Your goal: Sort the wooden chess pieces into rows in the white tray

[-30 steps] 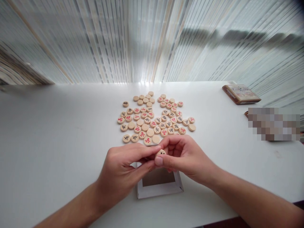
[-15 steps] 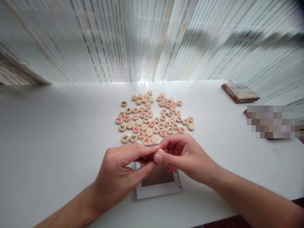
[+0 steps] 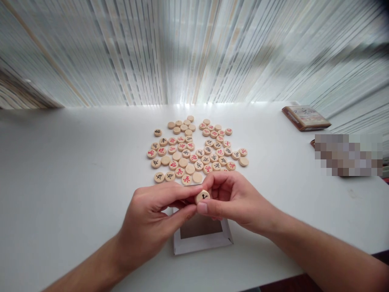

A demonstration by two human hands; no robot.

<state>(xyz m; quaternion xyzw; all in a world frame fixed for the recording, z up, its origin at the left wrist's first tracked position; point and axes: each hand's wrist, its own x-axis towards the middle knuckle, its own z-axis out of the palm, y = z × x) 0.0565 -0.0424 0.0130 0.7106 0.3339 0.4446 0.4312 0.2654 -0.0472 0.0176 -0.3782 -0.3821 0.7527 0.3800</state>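
A round wooden Chinese chess piece (image 3: 202, 196) with a black mark is held between the fingertips of both hands. My left hand (image 3: 165, 209) pinches it from the left side. From the right, the thumb and fingers of my right hand (image 3: 229, 198) grip the same piece. Below my hands lies an open white box tray (image 3: 203, 244) with a brown bottom, its far part hidden by the hands. Just beyond my fingers several more pieces (image 3: 187, 179) are spread flat, some with red characters, some with black, some showing blank faces.
Two flat boxes are at the right of the white table (image 3: 75, 182): a brown printed box (image 3: 306, 117) near the back and a blurred-out one (image 3: 346, 156) nearer. Striped curtains (image 3: 188, 52) hang behind the table's far edge.
The piece between my fingers has turned, so its black-marked face now shows more. Both hands stay nearly in place; the view has shifted slightly.
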